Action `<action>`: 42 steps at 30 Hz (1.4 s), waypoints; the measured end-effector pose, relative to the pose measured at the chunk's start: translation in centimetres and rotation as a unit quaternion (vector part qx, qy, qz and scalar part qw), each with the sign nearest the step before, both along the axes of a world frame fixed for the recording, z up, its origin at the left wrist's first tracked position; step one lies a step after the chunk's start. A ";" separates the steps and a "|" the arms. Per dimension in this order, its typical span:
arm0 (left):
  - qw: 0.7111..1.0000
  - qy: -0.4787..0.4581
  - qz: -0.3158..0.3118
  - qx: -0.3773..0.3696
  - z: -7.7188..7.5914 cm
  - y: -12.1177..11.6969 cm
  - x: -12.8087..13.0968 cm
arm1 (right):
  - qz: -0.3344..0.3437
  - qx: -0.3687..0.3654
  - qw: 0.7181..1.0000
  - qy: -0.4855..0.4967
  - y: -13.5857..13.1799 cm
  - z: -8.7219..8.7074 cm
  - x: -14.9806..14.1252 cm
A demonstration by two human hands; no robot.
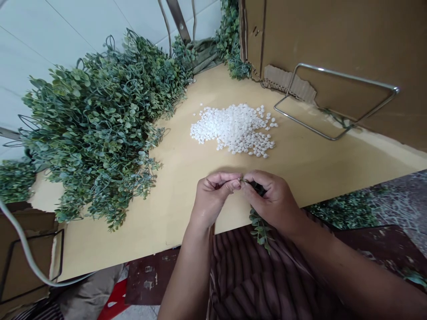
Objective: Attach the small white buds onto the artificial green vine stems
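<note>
At the near edge of the yellow tabletop (176, 191), a leafy sprig (261, 229) was clamped in the right hand (275, 195), its leaves hanging below the palm; the left hand (211, 193) was pinched closed at the stem's end, the fingertips of both meeting; what was gripped by the left could not be told; the stem might be bent by too hard a push; the loose white beads (230, 126) might be scattered by a brushing wrist, being heaped on the tabletop, held by no container; the cardboard (350, 40), perhaps a box, was seen only from outside.
</note>
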State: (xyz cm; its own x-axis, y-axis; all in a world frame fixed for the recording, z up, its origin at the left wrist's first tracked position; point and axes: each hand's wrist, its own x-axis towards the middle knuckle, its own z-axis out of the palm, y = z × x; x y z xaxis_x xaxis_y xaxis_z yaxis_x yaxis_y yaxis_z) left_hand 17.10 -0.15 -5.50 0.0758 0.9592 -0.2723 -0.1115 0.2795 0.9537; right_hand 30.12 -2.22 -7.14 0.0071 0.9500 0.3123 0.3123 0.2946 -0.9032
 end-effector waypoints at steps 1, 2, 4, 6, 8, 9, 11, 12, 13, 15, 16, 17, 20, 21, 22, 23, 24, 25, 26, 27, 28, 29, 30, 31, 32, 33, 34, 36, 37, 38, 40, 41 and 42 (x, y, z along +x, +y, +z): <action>1.000 0.008 0.008 0.012 0.0 -0.2 -0.1 | -0.002 0.000 1.000 0.004 0.0 0.0 0.0; 0.999 0.022 0.022 0.032 0.1 -0.6 -0.2 | -0.005 -0.004 1.000 0.009 0.1 0.0 0.0; 0.991 0.070 0.050 0.099 0.4 -1.7 -0.7 | -0.020 -0.022 0.999 0.026 0.1 0.0 -0.1; 0.971 0.139 0.037 0.193 0.9 -3.3 -1.3 | -0.037 -0.047 0.997 0.046 0.2 -0.1 -0.2; 0.933 0.218 -0.026 0.284 1.3 -5.0 -1.6 | -0.052 -0.057 0.995 0.062 0.3 -0.1 -0.2; 0.910 0.260 -0.057 0.317 1.4 -5.8 -1.6 | -0.058 -0.057 0.994 0.068 0.4 -0.1 -0.3; 0.869 0.325 -0.108 0.357 1.2 -7.0 -1.2 | -0.071 -0.056 0.993 0.081 0.5 0.0 -0.3; 0.855 0.345 -0.118 0.370 0.9 -7.3 -1.0 | -0.078 -0.060 0.991 0.092 0.6 0.0 -0.3; 0.845 0.356 -0.118 0.382 0.6 -7.4 -0.8 | -0.082 -0.069 0.989 0.106 0.6 0.1 -0.3; 0.839 0.360 -0.097 0.396 0.0 -7.1 -0.5 | -0.083 -0.100 0.981 0.146 0.7 0.2 -0.2; 0.843 0.354 -0.083 0.395 -0.2 -6.8 -0.5 | -0.079 -0.117 0.975 0.170 0.7 0.1 -0.1; 0.852 0.344 -0.068 0.390 -0.3 -6.4 -0.6 | -0.078 -0.130 0.969 0.196 0.7 0.1 0.0; 0.894 0.295 -0.015 0.337 -0.3 -5.3 -1.2 | -0.062 -0.145 0.953 0.259 0.4 -0.1 1.0; 0.910 0.275 0.004 0.309 -0.2 -5.0 -1.4 | -0.036 -0.147 0.951 0.270 0.3 -0.1 1.6; 0.925 0.256 0.021 0.281 -0.1 -4.7 -1.7 | 0.005 -0.149 0.951 0.272 0.1 0.0 2.4; 0.936 0.239 0.033 0.255 0.0 -4.5 -1.9 | 0.061 -0.151 0.950 0.265 0.0 0.2 3.2; 0.945 0.224 0.038 0.234 0.2 -4.3 -2.1 | 0.114 -0.139 0.951 0.253 -0.2 0.6 4.0; 0.952 0.212 0.033 0.219 0.5 -4.1 -2.2 | 0.143 -0.121 0.956 0.227 -0.3 1.0 4.8; 0.956 0.204 0.017 0.208 0.7 -4.0 -2.2 | 0.135 -0.098 0.966 0.198 -0.4 1.5 5.5; 0.959 0.200 -0.008 0.202 1.0 -3.9 -2.2 | 0.110 -0.070 0.977 0.167 -0.5 2.1 5.9; 0.960 0.196 -0.039 0.197 1.4 -3.7 -2.1 | 0.076 -0.044 0.987 0.131 -0.6 2.6 6.1; 0.959 0.193 -0.070 0.196 1.7 -3.6 -1.9 | 0.057 -0.016 0.994 0.092 -0.7 2.9 6.0; 0.957 0.189 -0.097 0.200 2.0 -3.4 -1.7 | 0.056 0.011 0.997 0.051 -0.8 3.2 5.6; 0.954 0.186 -0.114 0.206 2.2 -3.2 -1.5 | 0.075 0.031 0.997 0.005 -0.9 3.3 5.1; 0.952 0.183 -0.121 0.214 2.4 -3.0 -1.3 | 0.095 0.044 0.994 -0.032 -1.0 3.2 4.4; 0.951 0.180 -0.119 0.221 2.5 -2.8 -1.1 | 0.117 0.055 0.990 -0.062 -1.1 3.0 3.8; 0.953 0.177 -0.111 0.221 2.6 -2.6 -1.0 | 0.131 0.052 0.986 -0.084 -1.2 2.7 3.1; 0.961 0.165 -0.093 0.202 2.5 -2.2 -0.7 | 0.135 0.030 0.985 -0.102 -1.3 2.0 2.2; 0.966 0.156 -0.088 0.185 2.4 -2.0 -0.6 | 0.131 0.017 0.986 -0.101 -1.4 1.7 2.0; 0.971 0.146 -0.087 0.169 2.3 -1.8 -0.6 | 0.126 0.009 0.987 -0.097 -1.4 1.4 1.8; 0.978 0.125 -0.090 0.142 2.1 -1.4 -0.5 | 0.111 0.011 0.990 -0.090 -1.4 1.0 1.7; 0.980 0.115 -0.089 0.133 2.1 -1.2 -0.5 | 0.101 0.020 0.990 -0.091 -1.4 0.9 1.6; 0.983 0.106 -0.087 0.125 2.0 -1.0 -0.5 | 0.087 0.031 0.991 -0.093 -1.3 0.8 1.6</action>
